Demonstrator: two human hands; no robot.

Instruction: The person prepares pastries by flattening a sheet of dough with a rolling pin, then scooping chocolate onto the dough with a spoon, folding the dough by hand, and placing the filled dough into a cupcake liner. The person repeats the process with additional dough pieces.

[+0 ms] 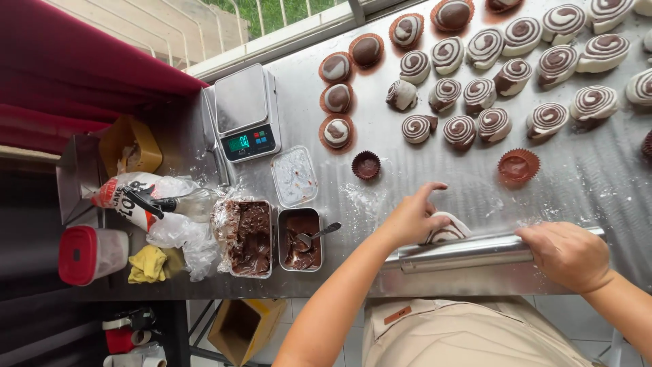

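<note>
The left hand (411,217) presses open-palmed on the brown-and-white swirled dough piece (449,230), while the right hand (567,255), at four o'clock, grips the steel rolling pin (468,253) lying crosswise.

We stand at a long brushed stainless-steel worktable (598,177), lit by bright daylight. Beyond its far edge we see a white window frame (285,37) with green grass outside, a dark red curtain (75,75), and pale floor tiles (343,343) below.
</note>
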